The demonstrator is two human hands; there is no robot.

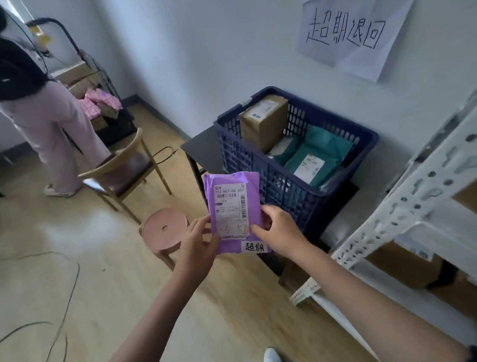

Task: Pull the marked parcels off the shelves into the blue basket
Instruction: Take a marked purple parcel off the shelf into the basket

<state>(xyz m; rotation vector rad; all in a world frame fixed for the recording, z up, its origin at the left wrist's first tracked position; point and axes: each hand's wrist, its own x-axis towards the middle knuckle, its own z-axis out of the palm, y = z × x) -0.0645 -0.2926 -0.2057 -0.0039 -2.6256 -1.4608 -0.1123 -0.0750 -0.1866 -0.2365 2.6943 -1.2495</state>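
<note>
left grip (200, 238), right grip (274, 224): both pinching purple parcel (233, 205) (labelled) | blue basket (300, 189) by white wall (198, 45)

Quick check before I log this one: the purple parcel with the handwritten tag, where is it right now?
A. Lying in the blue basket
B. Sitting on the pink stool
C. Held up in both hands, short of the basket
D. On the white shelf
C: the left hand and right hand pinch the purple parcel by its lower edges, in front of the blue basket.
</note>
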